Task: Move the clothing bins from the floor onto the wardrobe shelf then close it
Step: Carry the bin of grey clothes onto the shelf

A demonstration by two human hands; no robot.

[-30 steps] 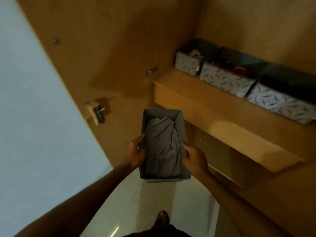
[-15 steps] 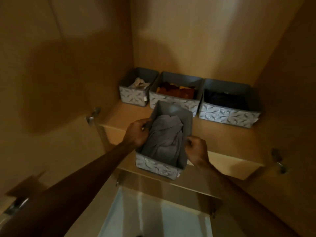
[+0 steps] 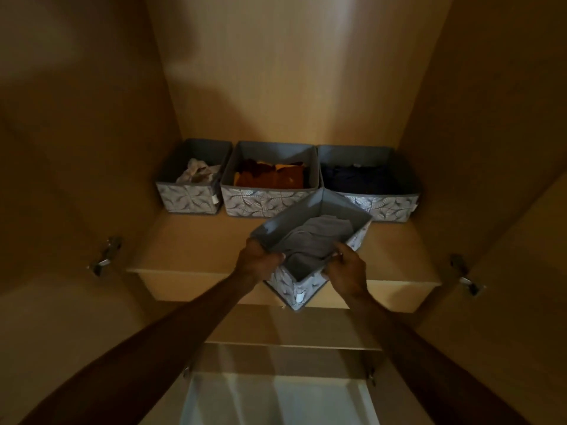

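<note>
The grey leaf-patterned fabric bin (image 3: 287, 285), holding a folded grey garment (image 3: 313, 243), sits skewed at the front edge of the wooden wardrobe shelf (image 3: 190, 240), its near corner overhanging. The left hand (image 3: 257, 262) and right hand (image 3: 349, 268) both curl over its near rim, gripping it. Three matching filled bins (image 3: 264, 202) line the shelf's back.

Patterned fabric bin (image 3: 319, 222); matt wood shelf (image 3: 196, 240); metal hinge (image 3: 106, 256).
</note>
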